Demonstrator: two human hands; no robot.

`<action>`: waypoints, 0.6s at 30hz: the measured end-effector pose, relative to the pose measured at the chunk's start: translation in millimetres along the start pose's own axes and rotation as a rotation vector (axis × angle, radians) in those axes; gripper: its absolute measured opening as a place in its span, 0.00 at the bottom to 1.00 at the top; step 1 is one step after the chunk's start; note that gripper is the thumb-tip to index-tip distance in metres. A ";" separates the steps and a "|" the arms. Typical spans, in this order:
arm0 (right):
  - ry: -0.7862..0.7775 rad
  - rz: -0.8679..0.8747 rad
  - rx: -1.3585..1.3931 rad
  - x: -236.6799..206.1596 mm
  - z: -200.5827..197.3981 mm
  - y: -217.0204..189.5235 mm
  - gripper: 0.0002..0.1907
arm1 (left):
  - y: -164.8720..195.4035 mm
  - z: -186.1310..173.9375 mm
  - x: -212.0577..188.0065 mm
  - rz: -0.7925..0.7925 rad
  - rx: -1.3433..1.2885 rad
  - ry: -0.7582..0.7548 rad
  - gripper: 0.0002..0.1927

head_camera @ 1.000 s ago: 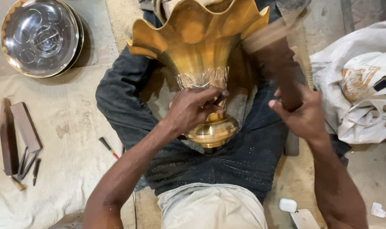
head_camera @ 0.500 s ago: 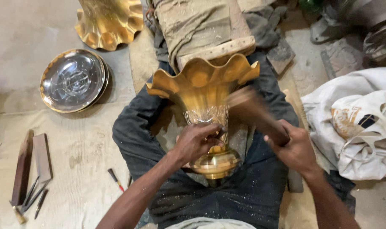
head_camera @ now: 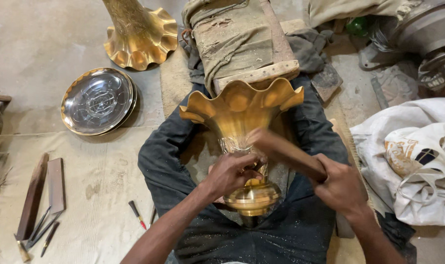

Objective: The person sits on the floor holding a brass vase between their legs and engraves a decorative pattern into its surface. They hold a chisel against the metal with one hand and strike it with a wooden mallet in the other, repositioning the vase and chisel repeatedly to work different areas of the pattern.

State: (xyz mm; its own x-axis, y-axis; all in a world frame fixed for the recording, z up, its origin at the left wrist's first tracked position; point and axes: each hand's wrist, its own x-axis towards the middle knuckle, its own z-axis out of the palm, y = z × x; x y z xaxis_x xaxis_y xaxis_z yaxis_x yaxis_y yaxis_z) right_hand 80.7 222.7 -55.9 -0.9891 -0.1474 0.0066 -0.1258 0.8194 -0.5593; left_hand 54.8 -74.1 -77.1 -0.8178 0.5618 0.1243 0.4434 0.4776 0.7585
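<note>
Evidently rigid, weighty brass vase [head_camera: 242,127] — left hand [head_camera: 232,173] clasps narrow neck, best hold; right hand [head_camera: 341,186] grips wooden mallet [head_camera: 286,154] — thin rim dents easily.

The fluted brass vase [head_camera: 239,110] looks satin-smooth and golden, its ringed base glossier. The wooden mallet [head_camera: 286,154] looks dull brown. Far left, a round metal tray [head_camera: 97,101] shines mirror-bright. The dark trousers [head_camera: 305,230] are coarse cloth flecked with glittering dust.

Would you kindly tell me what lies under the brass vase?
The brass vase rests across the person's lap, on dark trousers. The left hand covers part of its stem, hiding what it touches.
</note>
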 end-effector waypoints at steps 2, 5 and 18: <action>0.004 -0.041 -0.136 -0.3 0.9 1.7 0.20 | 0.9 -0.3 0.2 0.007 0.007 0.002 0.17; -0.010 -0.038 -0.091 -1.6 0.8 4.8 0.22 | 1.6 -1.0 -0.1 0.050 0.021 0.013 0.16; -0.179 0.266 0.184 -49.6 47.0 23.7 0.20 | -5.8 -10.7 3.9 0.081 -0.060 0.190 0.01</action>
State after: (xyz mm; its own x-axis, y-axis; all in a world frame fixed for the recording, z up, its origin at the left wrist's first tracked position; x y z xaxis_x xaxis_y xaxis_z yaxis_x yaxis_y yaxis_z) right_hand 130.4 223.4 -108.5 -0.9542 -0.0505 -0.2949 0.1660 0.7309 -0.6621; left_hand 45.1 -82.0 -74.2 -0.8374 0.4567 0.3004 0.4924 0.3916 0.7773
